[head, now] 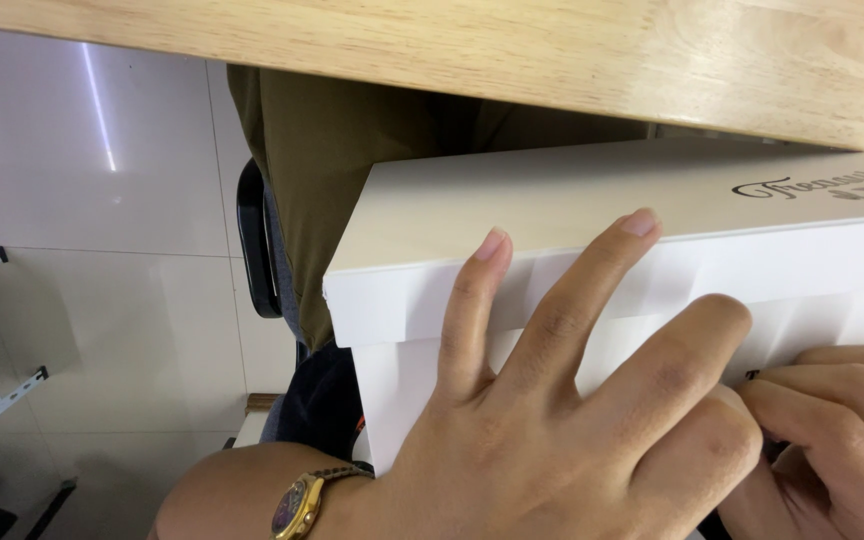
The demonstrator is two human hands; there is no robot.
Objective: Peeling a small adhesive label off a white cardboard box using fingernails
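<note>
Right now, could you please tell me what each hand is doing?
Left hand: open, fingers spread flat on the white box.
Right hand: fingers curled against the box's front at the picture's edge; whether it grips anything cannot be told.

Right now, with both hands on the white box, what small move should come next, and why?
Probably slide the left hand flat along the box's white lid, pressing it down. Its fingers are spread across the lid's side wall, while the right hand pinches at the edge lower right; what it pinches is hidden. The lid looks almost seated.
</note>
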